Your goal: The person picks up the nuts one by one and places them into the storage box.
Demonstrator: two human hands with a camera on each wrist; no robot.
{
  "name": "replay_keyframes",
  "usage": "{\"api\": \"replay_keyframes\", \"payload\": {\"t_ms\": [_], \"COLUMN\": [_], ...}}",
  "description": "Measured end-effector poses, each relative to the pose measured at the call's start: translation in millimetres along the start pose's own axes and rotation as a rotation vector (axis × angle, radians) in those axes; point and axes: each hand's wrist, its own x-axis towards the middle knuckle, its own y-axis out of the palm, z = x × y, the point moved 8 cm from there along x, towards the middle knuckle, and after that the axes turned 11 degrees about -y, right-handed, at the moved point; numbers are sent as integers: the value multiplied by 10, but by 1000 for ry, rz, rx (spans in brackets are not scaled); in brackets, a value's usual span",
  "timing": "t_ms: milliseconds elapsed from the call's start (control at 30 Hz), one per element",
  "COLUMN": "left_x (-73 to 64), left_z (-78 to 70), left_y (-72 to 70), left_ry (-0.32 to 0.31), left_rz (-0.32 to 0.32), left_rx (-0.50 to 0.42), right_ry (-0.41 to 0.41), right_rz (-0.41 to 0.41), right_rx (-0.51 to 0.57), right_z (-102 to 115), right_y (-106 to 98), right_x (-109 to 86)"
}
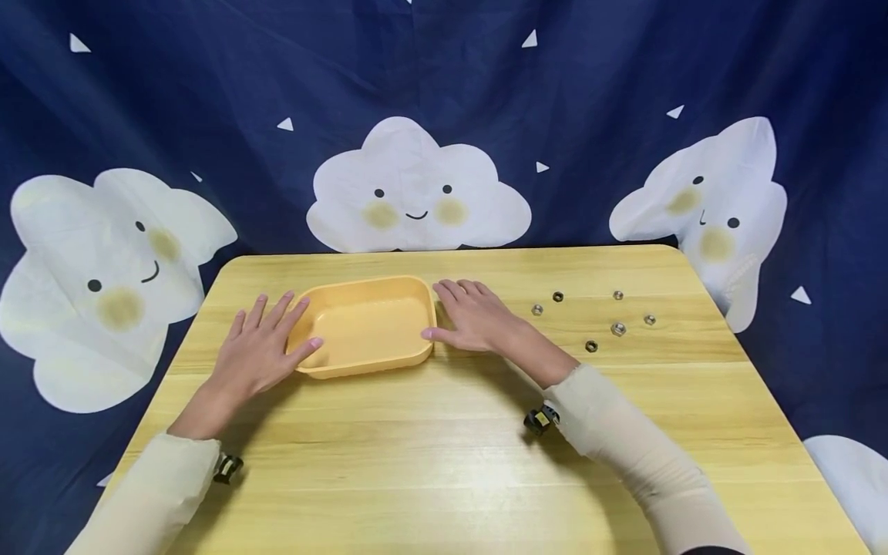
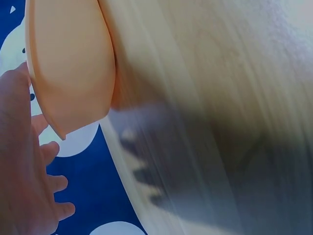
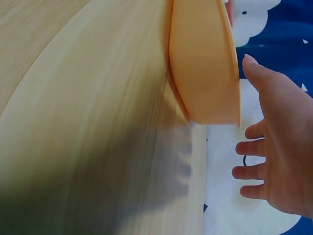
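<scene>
A shallow yellow-orange plastic tray (image 1: 375, 364) sits on the wooden table, left of its middle, with nothing inside. At its left end is my left hand (image 1: 257, 354), fingers spread and straight, the thumb reaching over the rim. My right hand (image 1: 475, 316) is at the opposite end, its fingers extended and its thumb tip right at the rim. In the left wrist view the tray's side wall (image 2: 73, 63) shows beside the left hand (image 2: 24, 161). The right wrist view has the tray wall (image 3: 205, 63) next to the right thumb, with the other fingers of the right hand (image 3: 286, 142) apart from it.
Several small metal nuts lie scattered on the right of the table (image 1: 416, 462), among them a larger silver nut (image 1: 618, 329) and a dark nut (image 1: 591, 346). Behind the table's far edge hangs a dark blue curtain (image 1: 472, 69) with white clouds.
</scene>
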Motion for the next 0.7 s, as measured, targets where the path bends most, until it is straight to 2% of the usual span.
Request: {"api": "replay_keyframes", "payload": {"t_ms": [400, 700], "left_x": [-26, -27], "left_z": [94, 98], "left_y": [28, 89], "left_ry": [-33, -48], "left_rz": [35, 69], "left_rx": [3, 6], "right_ry": [18, 51], "right_rz": [34, 53], "right_rx": [15, 38], "right_z": [-20, 39], "right_y": [84, 134], "right_x": [53, 93]}}
